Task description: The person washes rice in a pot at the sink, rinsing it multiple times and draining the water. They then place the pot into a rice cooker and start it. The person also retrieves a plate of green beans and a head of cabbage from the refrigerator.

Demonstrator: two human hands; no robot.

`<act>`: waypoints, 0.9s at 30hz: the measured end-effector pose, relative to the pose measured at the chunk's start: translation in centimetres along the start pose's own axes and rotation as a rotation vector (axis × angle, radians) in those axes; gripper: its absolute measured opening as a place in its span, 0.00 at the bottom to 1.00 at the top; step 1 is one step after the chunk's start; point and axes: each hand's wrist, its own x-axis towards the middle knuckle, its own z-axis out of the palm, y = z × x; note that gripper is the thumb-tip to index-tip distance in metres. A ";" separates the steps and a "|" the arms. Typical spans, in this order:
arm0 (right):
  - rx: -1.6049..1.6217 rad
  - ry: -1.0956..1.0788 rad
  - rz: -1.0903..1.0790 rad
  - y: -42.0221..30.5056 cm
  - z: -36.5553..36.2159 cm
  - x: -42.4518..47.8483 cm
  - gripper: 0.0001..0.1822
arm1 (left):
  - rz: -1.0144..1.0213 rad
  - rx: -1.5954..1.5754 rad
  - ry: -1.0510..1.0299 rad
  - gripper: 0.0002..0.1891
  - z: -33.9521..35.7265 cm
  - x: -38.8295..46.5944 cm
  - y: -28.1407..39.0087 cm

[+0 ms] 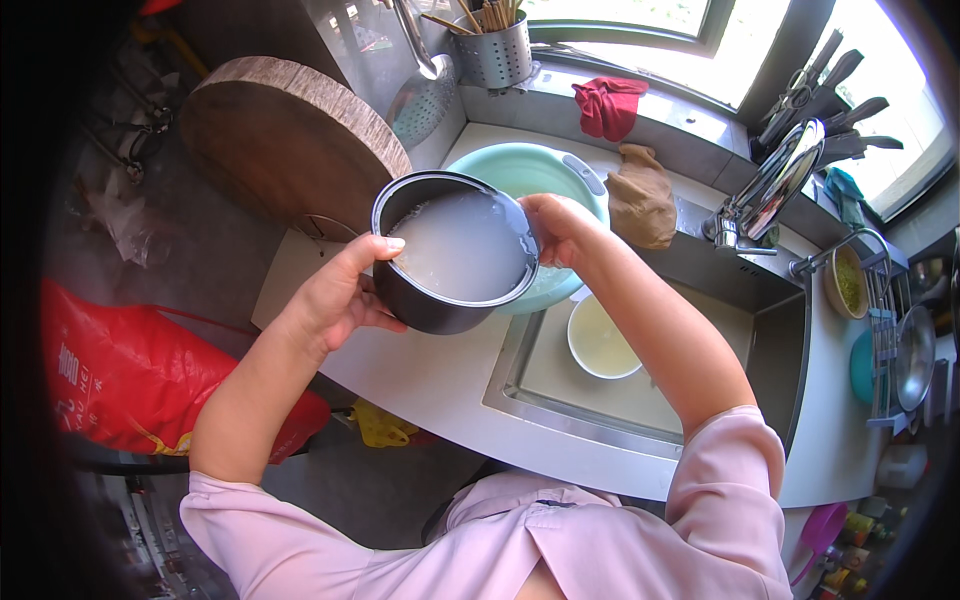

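Both of my hands hold a dark round inner cooking pot [431, 306] with cloudy, whitish liquid in it. My left hand [349, 289] grips its left side, thumb over the rim and fingers beneath. At its right rim is my right hand [556, 229], its fingers partly hidden. The pot is slightly tilted above the counter. Behind and partly under it, a mint-green plastic basin [551, 169] holds some liquid. In the stainless steel sink [705, 315] sits a white bowl [602, 337] of pale yellowish liquid, close to my right forearm.
A thick round wooden chopping board [270, 142] leans at the left, near a perforated skimmer [424, 101]. A brown cloth [643, 199] lies beside the basin. The faucet [726, 225] rises behind the sink; a knife block [802, 112] stands by the window. A red bag [142, 367] is at lower left.
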 end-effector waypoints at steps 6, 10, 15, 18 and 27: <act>-0.018 -0.034 -0.004 0.3 -0.3 0.7 0.09 | -0.016 0.011 0.017 0.30 -0.5 0.4 0.0; 0.044 -0.030 -0.006 0.5 0.0 0.7 0.09 | 0.012 0.044 0.043 0.30 -0.5 0.4 0.1; 0.043 -0.077 0.001 0.7 -0.6 1.6 0.08 | 0.024 0.096 0.032 0.30 -0.3 0.3 0.9; 0.081 -0.040 0.037 0.4 -0.3 1.0 0.07 | 0.026 0.121 0.036 0.30 -0.2 0.3 1.2; 0.052 0.037 0.001 0.6 -1.0 1.4 0.08 | -0.025 0.240 0.015 0.36 -0.5 0.9 2.0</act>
